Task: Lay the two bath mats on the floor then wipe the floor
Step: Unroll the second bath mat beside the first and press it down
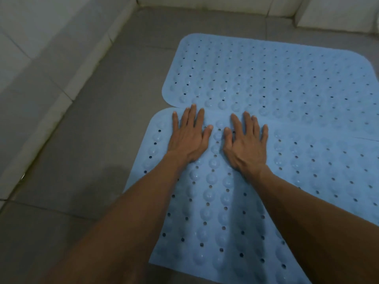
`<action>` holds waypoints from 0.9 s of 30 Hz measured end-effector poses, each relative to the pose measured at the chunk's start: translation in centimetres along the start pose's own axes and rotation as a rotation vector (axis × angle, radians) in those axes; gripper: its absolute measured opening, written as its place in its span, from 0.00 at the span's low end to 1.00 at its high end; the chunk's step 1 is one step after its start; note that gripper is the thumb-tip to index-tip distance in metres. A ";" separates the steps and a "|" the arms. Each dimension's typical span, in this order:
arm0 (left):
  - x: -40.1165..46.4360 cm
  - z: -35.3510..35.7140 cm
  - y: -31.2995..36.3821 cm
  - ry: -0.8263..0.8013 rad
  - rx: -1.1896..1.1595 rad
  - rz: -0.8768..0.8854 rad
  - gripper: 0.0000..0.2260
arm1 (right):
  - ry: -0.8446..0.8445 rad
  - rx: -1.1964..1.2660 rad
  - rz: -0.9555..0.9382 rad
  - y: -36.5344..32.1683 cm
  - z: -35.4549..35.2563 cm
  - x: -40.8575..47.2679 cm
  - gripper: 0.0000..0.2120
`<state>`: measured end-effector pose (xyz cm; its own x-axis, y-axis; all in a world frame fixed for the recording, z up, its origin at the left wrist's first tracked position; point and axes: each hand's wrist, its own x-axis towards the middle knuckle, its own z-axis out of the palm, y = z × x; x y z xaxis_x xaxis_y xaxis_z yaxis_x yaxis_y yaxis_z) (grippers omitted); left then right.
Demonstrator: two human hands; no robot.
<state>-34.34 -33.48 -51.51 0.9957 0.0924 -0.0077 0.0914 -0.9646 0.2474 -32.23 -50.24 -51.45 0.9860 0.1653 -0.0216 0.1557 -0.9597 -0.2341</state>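
Two light blue rubber bath mats with bumps and small holes lie flat on the grey tiled floor (86, 130). The far mat (276, 78) stretches to the right. The near mat (215, 212) lies just in front of it, their long edges meeting or slightly overlapping. My left hand (188, 138) rests palm down with fingers spread on the near mat's far edge, fingertips at the seam. My right hand (246, 142) lies flat beside it, also spread, holding nothing.
A pale tiled wall (41, 58) runs along the left side and meets another wall (225, 5) at the back. Bare grey floor shows left of the mats and in a narrow strip behind them.
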 end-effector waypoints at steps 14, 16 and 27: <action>-0.3 -1.2 0.4 0.136 0.007 -0.058 0.27 | 0.059 -0.012 0.067 -1.0 -1.0 -0.4 0.29; -0.2 -1.2 0.6 0.099 0.017 -0.073 0.28 | 0.062 -0.007 0.068 -1.1 -1.0 -0.2 0.29; 0.7 -2.0 1.2 -0.077 0.103 -0.068 0.30 | 0.099 -0.051 0.076 -1.3 -1.6 0.4 0.26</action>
<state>-33.54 -34.06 -49.27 0.9850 0.1432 -0.0966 0.1561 -0.9773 0.1430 -32.00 -49.28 -49.64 0.9957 0.0708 0.0589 0.0806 -0.9793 -0.1857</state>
